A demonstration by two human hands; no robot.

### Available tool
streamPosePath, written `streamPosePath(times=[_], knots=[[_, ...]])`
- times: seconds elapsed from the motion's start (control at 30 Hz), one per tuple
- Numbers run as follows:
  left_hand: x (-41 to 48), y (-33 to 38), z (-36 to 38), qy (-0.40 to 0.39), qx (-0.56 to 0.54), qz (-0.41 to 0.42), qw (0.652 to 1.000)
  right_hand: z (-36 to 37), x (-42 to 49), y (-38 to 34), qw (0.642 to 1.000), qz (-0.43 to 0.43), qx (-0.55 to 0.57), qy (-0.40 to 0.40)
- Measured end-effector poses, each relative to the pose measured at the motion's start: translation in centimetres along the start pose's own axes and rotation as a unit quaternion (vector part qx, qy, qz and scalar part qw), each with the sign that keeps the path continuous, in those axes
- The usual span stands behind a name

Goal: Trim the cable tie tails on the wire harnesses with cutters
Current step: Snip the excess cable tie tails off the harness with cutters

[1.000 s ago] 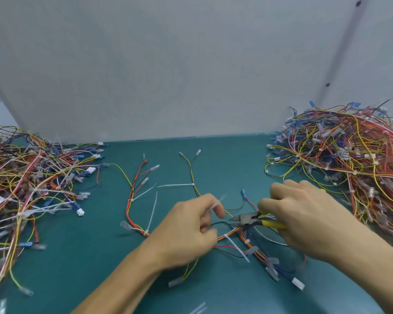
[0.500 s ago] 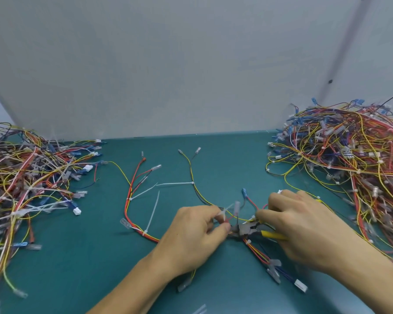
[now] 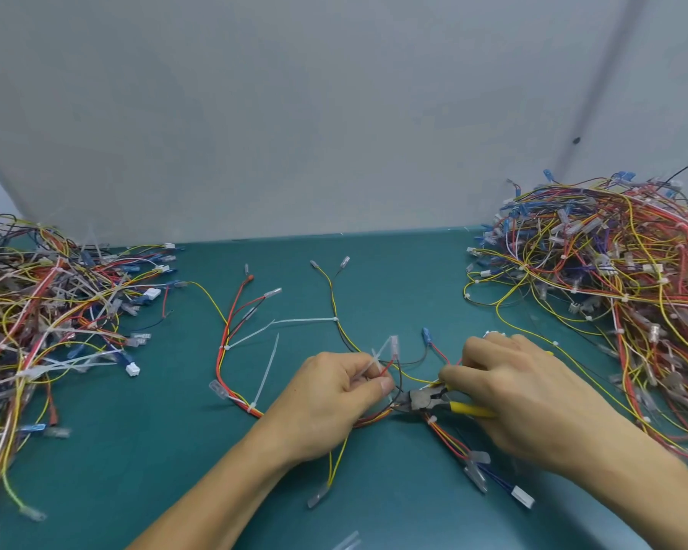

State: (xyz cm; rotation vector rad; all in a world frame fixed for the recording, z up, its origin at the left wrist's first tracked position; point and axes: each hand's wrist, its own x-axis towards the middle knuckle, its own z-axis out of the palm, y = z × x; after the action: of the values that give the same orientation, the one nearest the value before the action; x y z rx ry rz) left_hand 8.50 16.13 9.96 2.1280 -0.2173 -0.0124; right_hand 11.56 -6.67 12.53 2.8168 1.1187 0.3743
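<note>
We are pinching the tail (image 3: pixel 368 367) taut in our left hand (image 3: pixel 334 394), gripping the cutters (image 3: pixel 422 398) in our right hand (image 3: pixel 521 394) — aiming flush, avoiding wires (image 3: pixel 370 419).

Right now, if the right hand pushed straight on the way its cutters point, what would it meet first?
Probably the wire harness at the tip of the cutters, then the thumb of the left hand close behind; depth is unclear.

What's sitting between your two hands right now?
In the head view, the cutters bridge the gap between left hand and right hand, tip at the harness wires.
</note>
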Motion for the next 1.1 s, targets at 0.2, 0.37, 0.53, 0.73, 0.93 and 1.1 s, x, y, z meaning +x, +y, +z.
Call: streamPosePath(times=[0.2, 0.37, 0.53, 0.73, 0.93, 1.1], knots=[[0.1, 0.0, 0.1, -0.003, -0.005, -0.005, 1.0, 0.5, 0.1, 0.2, 0.998, 0.013, 0.021, -0.055], [0.0, 0.1, 0.1, -0.003, -0.004, -0.007, 1.0, 0.5, 0.1, 0.1, 0.998, 0.008, 0.018, -0.061], [0.0, 0.2, 0.1, 0.0, 0.008, -0.007, 1.0, 0.6, 0.2, 0.1, 0.995, 0.015, 0.002, -0.094], [0.1, 0.0, 0.1, -0.002, -0.022, -0.003, 1.0, 0.3, 0.3, -0.4, 0.992, 0.028, -0.004, -0.121], [0.0, -0.4, -0.3, -0.004, -0.166, -0.012, 0.986, 0.1, 0.0, -0.3, 0.992, 0.074, 0.049, -0.096], [0.3, 0.3, -0.4, 0.075, -0.331, -0.049, 0.94, -1.2, -0.2, -0.3, 0.98, 0.112, 0.133, -0.098]])
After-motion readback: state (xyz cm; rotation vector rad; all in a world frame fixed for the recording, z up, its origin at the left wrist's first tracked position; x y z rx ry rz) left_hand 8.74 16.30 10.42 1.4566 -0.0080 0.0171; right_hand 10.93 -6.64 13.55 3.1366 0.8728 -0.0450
